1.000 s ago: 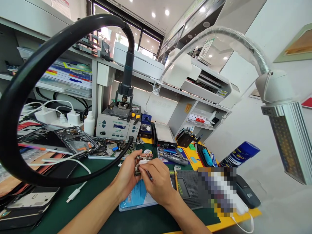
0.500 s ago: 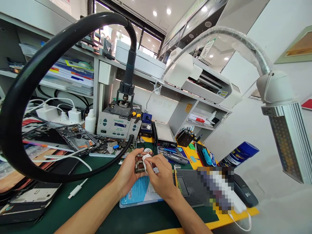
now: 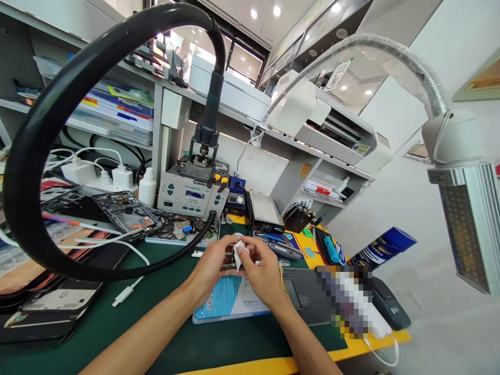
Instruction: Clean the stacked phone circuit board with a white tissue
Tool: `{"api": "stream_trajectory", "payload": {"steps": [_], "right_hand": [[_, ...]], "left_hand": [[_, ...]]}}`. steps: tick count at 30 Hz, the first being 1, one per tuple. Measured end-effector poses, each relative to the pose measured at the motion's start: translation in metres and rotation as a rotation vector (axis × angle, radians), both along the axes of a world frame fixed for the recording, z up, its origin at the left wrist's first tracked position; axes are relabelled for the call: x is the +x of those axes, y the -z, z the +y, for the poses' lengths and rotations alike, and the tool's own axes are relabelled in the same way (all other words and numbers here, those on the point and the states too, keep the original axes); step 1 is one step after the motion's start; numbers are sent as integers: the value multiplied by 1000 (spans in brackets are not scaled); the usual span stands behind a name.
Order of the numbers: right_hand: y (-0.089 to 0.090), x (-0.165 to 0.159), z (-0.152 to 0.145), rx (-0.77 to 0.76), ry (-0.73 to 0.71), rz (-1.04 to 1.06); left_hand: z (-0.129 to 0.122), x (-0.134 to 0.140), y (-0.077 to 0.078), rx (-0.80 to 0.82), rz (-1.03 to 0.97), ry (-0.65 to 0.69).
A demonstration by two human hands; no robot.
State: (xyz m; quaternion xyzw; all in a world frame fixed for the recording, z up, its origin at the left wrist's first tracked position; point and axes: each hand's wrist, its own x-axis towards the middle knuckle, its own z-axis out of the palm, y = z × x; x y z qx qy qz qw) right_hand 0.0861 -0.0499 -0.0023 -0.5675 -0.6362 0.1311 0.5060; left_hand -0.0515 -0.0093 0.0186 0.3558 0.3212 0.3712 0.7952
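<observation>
My left hand (image 3: 213,264) grips a small circuit board (image 3: 228,263), now turned nearly edge-on so little of it shows. My right hand (image 3: 262,268) pinches a small white wad (image 3: 237,251) against the board's top. Both hands hover above a light blue pad (image 3: 222,302) lying on the dark green mat (image 3: 117,333).
A thick black hose (image 3: 27,166) loops from the rework station (image 3: 191,192) across the left. Opened phones (image 3: 125,216) and chargers (image 3: 121,177) lie at left, tools (image 3: 277,245) and a blue spray can (image 3: 385,245) at right, and a lamp head (image 3: 464,208) hangs at far right.
The board has been tilted from face-on to nearly edge-on, and the white wad has moved from its face to its upper edge. The view has shifted slightly.
</observation>
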Motion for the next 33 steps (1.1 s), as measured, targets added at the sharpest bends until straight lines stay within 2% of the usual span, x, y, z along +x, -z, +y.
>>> {"api": "stream_trajectory", "payload": {"steps": [4, 19, 28, 33], "right_hand": [[2, 2, 2, -58, -23, 94], [4, 4, 3, -59, -46, 100], [-1, -4, -6, 78, 11, -122], [-1, -4, -4, 126, 54, -123]], "left_hand": [[-1, 0, -1, 41, 21, -10], [-1, 0, -2, 31, 38, -6], [-2, 0, -5, 8, 41, -22], [-3, 2, -7, -8, 42, -23]]}}
